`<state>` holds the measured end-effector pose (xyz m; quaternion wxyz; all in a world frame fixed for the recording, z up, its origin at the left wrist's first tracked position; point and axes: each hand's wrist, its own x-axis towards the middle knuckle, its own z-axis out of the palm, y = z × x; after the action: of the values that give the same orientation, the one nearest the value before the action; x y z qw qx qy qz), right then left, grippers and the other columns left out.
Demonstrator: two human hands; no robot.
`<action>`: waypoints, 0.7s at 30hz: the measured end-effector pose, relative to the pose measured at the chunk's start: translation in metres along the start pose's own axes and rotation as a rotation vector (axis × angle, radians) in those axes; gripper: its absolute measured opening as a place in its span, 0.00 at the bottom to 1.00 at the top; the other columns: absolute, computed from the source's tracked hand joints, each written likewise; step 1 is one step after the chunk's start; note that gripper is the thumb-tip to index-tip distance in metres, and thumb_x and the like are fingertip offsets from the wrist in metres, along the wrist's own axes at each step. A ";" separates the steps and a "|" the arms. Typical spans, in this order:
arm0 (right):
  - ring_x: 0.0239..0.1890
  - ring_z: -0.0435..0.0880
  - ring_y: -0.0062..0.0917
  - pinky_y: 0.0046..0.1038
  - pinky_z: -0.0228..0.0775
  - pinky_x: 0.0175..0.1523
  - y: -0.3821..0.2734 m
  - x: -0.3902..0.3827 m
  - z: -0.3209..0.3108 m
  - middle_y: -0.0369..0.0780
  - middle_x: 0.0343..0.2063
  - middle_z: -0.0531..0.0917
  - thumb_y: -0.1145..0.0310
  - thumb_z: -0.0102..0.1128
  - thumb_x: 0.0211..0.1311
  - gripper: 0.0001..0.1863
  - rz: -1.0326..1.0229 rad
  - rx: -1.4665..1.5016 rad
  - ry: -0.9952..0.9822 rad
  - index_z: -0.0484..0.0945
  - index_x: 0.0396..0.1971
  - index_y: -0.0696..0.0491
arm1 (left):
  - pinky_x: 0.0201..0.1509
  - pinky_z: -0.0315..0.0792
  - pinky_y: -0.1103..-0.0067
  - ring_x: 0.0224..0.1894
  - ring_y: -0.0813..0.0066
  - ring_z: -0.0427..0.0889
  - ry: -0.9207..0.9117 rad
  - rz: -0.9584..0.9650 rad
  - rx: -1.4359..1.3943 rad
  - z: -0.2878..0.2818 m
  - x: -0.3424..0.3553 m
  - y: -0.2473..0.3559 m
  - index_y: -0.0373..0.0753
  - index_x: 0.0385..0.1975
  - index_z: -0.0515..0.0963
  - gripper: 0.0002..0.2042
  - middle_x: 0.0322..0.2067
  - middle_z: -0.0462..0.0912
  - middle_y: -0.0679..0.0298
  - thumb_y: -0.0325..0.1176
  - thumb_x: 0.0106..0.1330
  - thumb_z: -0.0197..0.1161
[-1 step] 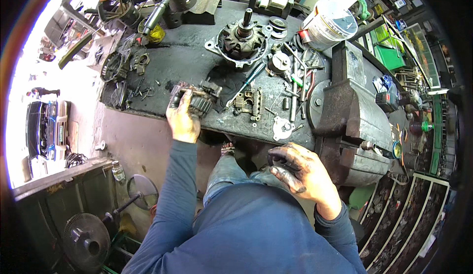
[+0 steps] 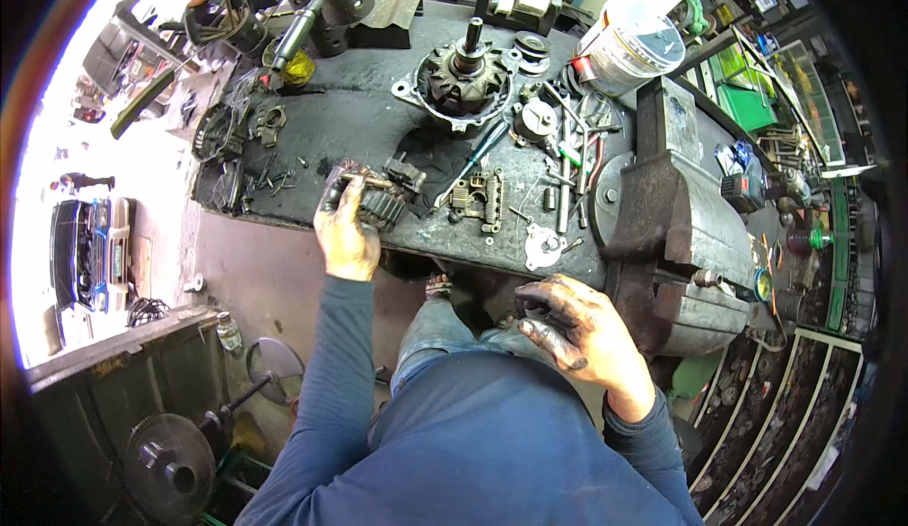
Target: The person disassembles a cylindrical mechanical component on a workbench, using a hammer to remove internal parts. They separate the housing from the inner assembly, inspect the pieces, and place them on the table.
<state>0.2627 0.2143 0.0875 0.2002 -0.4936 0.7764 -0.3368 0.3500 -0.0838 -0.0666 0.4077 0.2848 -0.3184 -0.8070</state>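
Ribbed stator-like core is held over bench's near edge, L of ctr., by L hand, fingers wrapped round its L side, prob. for steadiness. R hand is held off bench, near R, fingers curled; grip contents can't be told. Finned rotor is stood shaft-up at far ctr., prob. for balance.

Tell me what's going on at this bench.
A person is at a dark workbench, the left hand gripping a ribbed metal part near the front edge. The right hand, fingers blackened and curled, is off the bench; whether it holds anything is unclear. Farther back sits a finned metal assembly, shaft up, with a screwdriver lying nearer the person.
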 end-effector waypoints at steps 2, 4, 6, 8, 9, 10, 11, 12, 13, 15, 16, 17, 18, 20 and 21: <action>0.46 0.83 0.45 0.40 0.76 0.52 0.002 0.003 0.004 0.47 0.41 0.84 0.64 0.70 0.61 0.19 0.053 0.013 0.008 0.80 0.50 0.55 | 0.48 0.82 0.73 0.40 0.68 0.87 -0.131 -0.017 -0.015 0.007 -0.006 0.026 0.32 0.48 0.82 0.11 0.40 0.87 0.60 0.23 0.68 0.67; 0.47 0.83 0.45 0.40 0.76 0.54 0.002 0.003 0.004 0.47 0.41 0.84 0.66 0.69 0.62 0.19 0.035 0.007 0.041 0.80 0.51 0.55 | 0.47 0.81 0.74 0.39 0.69 0.87 -0.283 -0.091 0.100 0.018 -0.020 0.059 0.32 0.46 0.83 0.09 0.39 0.87 0.61 0.24 0.69 0.66; 0.47 0.82 0.45 0.40 0.76 0.54 0.000 0.003 -0.003 0.48 0.41 0.84 0.67 0.68 0.62 0.18 -0.020 -0.028 0.101 0.80 0.51 0.55 | 0.45 0.79 0.78 0.36 0.74 0.85 -0.409 -0.047 0.309 0.040 -0.038 0.087 0.32 0.41 0.84 0.06 0.36 0.86 0.63 0.27 0.68 0.67; 0.49 0.81 0.47 0.41 0.74 0.57 -0.007 0.003 -0.018 0.48 0.44 0.83 0.67 0.69 0.61 0.19 -0.028 -0.053 0.136 0.80 0.52 0.54 | 0.45 0.78 0.79 0.36 0.77 0.84 -0.571 0.115 0.685 0.068 -0.054 0.118 0.33 0.40 0.84 0.07 0.34 0.86 0.65 0.29 0.66 0.69; 0.47 0.82 0.45 0.40 0.75 0.54 -0.013 0.003 -0.027 0.48 0.42 0.84 0.69 0.71 0.59 0.20 -0.099 -0.121 0.219 0.81 0.51 0.55 | 0.43 0.78 0.79 0.35 0.78 0.83 -0.617 -0.115 0.587 0.082 -0.065 0.134 0.33 0.39 0.84 0.09 0.33 0.86 0.66 0.31 0.64 0.72; 0.44 0.83 0.44 0.38 0.76 0.51 -0.019 0.004 -0.037 0.47 0.41 0.84 0.71 0.73 0.56 0.20 -0.186 -0.189 0.315 0.82 0.50 0.56 | 0.41 0.78 0.81 0.33 0.80 0.82 -0.687 -0.089 0.706 0.098 -0.072 0.147 0.33 0.37 0.84 0.12 0.32 0.85 0.66 0.32 0.59 0.76; 0.46 0.82 0.44 0.38 0.75 0.53 -0.025 0.003 -0.051 0.47 0.43 0.84 0.71 0.73 0.55 0.22 -0.210 -0.221 0.321 0.82 0.51 0.56 | 0.40 0.78 0.82 0.32 0.80 0.82 -0.765 -0.183 0.753 0.115 -0.079 0.160 0.32 0.36 0.84 0.12 0.31 0.85 0.66 0.31 0.57 0.77; 0.48 0.82 0.44 0.38 0.75 0.55 -0.030 0.002 -0.067 0.48 0.46 0.83 0.71 0.73 0.54 0.23 -0.249 -0.260 0.340 0.82 0.52 0.56 | 0.39 0.78 0.82 0.32 0.81 0.82 -0.841 -0.287 0.790 0.132 -0.085 0.173 0.32 0.35 0.84 0.12 0.31 0.85 0.67 0.30 0.56 0.78; 0.50 0.82 0.42 0.37 0.74 0.56 -0.035 0.000 -0.083 0.47 0.47 0.83 0.70 0.72 0.55 0.24 -0.305 -0.303 0.378 0.81 0.53 0.56 | 0.39 0.77 0.81 0.32 0.81 0.81 -0.981 -0.186 0.917 0.152 -0.088 0.179 0.31 0.34 0.83 0.12 0.30 0.84 0.67 0.28 0.54 0.78; 0.52 0.82 0.39 0.36 0.73 0.58 -0.039 -0.003 -0.115 0.46 0.50 0.83 0.69 0.71 0.56 0.25 -0.387 -0.355 0.456 0.80 0.56 0.55 | 0.37 0.76 0.81 0.30 0.82 0.80 -1.209 -0.140 1.011 0.190 -0.098 0.189 0.32 0.30 0.83 0.10 0.28 0.84 0.66 0.27 0.52 0.77; 0.53 0.82 0.37 0.36 0.73 0.58 -0.039 -0.007 -0.131 0.46 0.52 0.83 0.68 0.70 0.57 0.26 -0.406 -0.358 0.482 0.79 0.57 0.55 | 0.36 0.75 0.82 0.29 0.82 0.79 -1.324 -0.126 1.045 0.209 -0.104 0.191 0.32 0.28 0.83 0.10 0.26 0.83 0.66 0.27 0.51 0.77; 0.54 0.82 0.34 0.34 0.74 0.58 -0.038 -0.014 -0.146 0.45 0.53 0.83 0.66 0.69 0.58 0.28 -0.379 -0.381 0.472 0.78 0.60 0.53 | 0.34 0.74 0.82 0.27 0.82 0.79 -1.435 -0.081 1.030 0.227 -0.110 0.187 0.33 0.27 0.83 0.10 0.24 0.82 0.66 0.29 0.50 0.77; 0.54 0.82 0.32 0.33 0.75 0.56 -0.035 -0.019 -0.162 0.43 0.54 0.82 0.66 0.71 0.58 0.30 -0.413 -0.407 0.457 0.77 0.62 0.52 | 0.33 0.73 0.82 0.26 0.82 0.78 -1.512 -0.088 0.914 0.243 -0.119 0.182 0.33 0.27 0.83 0.10 0.23 0.82 0.66 0.29 0.50 0.78; 0.55 0.81 0.30 0.34 0.76 0.55 -0.027 -0.029 -0.185 0.42 0.57 0.81 0.65 0.74 0.56 0.36 -0.423 -0.168 0.303 0.73 0.66 0.52 | 0.33 0.73 0.80 0.26 0.80 0.79 -1.622 -0.047 0.907 0.272 -0.139 0.178 0.33 0.26 0.83 0.12 0.24 0.83 0.66 0.30 0.48 0.79; 0.58 0.80 0.33 0.35 0.74 0.59 -0.022 -0.034 -0.195 0.44 0.58 0.81 0.63 0.77 0.53 0.39 -0.524 -0.174 0.260 0.72 0.67 0.52 | 0.34 0.74 0.80 0.26 0.78 0.80 -1.761 -0.046 0.908 0.293 -0.144 0.175 0.34 0.27 0.84 0.12 0.24 0.84 0.65 0.31 0.46 0.80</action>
<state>0.1656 0.3017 0.2377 -0.0378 -0.6451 0.6678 -0.3695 0.2954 0.0381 0.2783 -0.1382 -0.2815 -0.7812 -0.5398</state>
